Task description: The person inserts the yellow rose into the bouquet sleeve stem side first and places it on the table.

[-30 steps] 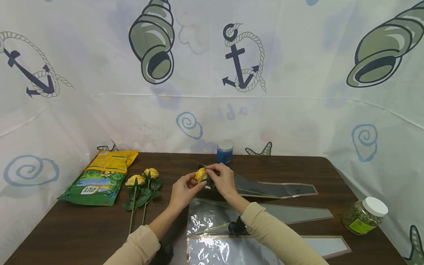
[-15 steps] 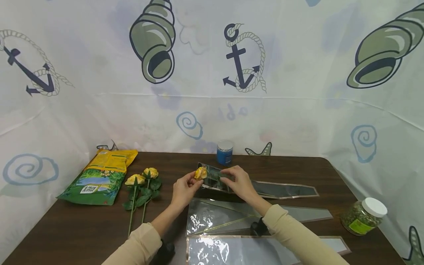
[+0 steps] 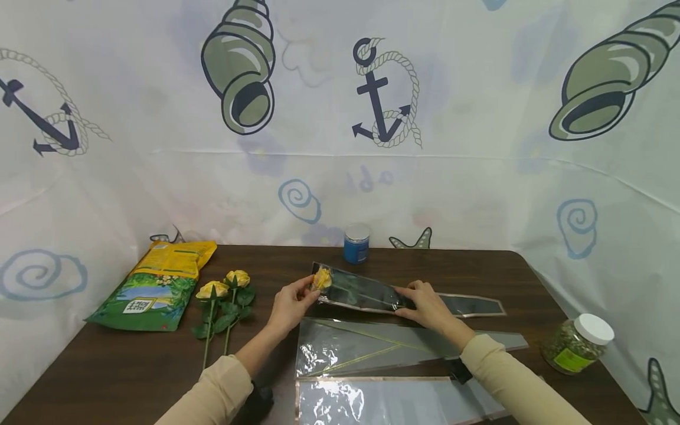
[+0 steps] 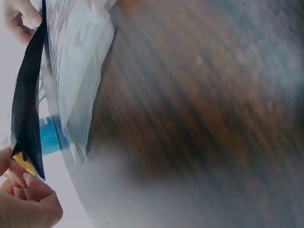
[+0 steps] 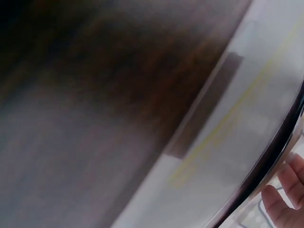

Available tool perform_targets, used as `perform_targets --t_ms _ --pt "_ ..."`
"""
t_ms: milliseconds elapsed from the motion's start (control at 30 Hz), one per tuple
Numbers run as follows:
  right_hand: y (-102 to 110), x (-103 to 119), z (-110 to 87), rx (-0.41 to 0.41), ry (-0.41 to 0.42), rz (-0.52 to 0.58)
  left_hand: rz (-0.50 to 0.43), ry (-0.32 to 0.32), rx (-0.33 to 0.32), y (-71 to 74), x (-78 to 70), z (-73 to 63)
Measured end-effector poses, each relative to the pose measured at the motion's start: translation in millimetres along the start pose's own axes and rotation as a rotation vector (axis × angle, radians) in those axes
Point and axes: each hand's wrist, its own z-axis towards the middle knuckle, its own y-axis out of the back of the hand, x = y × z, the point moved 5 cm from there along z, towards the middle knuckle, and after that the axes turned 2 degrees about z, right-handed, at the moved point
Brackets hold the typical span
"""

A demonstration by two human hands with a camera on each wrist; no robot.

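Note:
A yellow rose (image 3: 321, 278) lies in a dark, clear-fronted flower sleeve (image 3: 366, 289), its bloom at the wide left mouth. My left hand (image 3: 291, 304) pinches the rose at that mouth; in the left wrist view its fingertips press together by the yellow petals (image 4: 26, 164). Farther right along the sleeve, my right hand (image 3: 427, 307) grips the narrower part, thumb at the near edge and fingers over the top. In the right wrist view the fingers (image 5: 289, 178) meet the sleeve's edge. The sleeve is lifted at its left end. The stem is mostly hidden inside.
Two more yellow roses (image 3: 212, 289) lie left of the hands, beside a green and yellow bag (image 3: 154, 289). Two flat sleeves, one with gold lines (image 3: 340, 348) and one silvery (image 3: 366, 404), lie in front. A blue can (image 3: 356, 245) stands behind; a white-lidded jar (image 3: 576, 345) sits right.
My right hand has let go near the bloom and slid right along the sleeve to its narrower part. The left hand has stayed at the bloom.

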Motion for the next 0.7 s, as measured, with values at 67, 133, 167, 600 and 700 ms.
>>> perform_targets --t_ms 67,133,167,600,700 --pt "-1.1 -0.4 2.2 0.006 -0.01 -0.023 0.002 0.012 0.056 -2.1 1.7 0.2" --pt "-2.2 -1.3 4.4 0.003 -0.021 -0.037 0.016 0.019 0.101 -3.7 3.9 0.1" --pt "-3.3 -2.3 5.5 0.002 -0.027 -0.046 0.024 0.023 0.122 -4.3 4.7 -0.1" --pt "-11.0 -5.1 15.7 0.014 -0.089 -0.046 0.069 0.05 0.236 -12.0 19.0 9.1" --pt "-8.7 -3.8 16.6 0.014 -0.088 -0.052 0.107 0.042 0.194 -9.0 21.6 11.3"
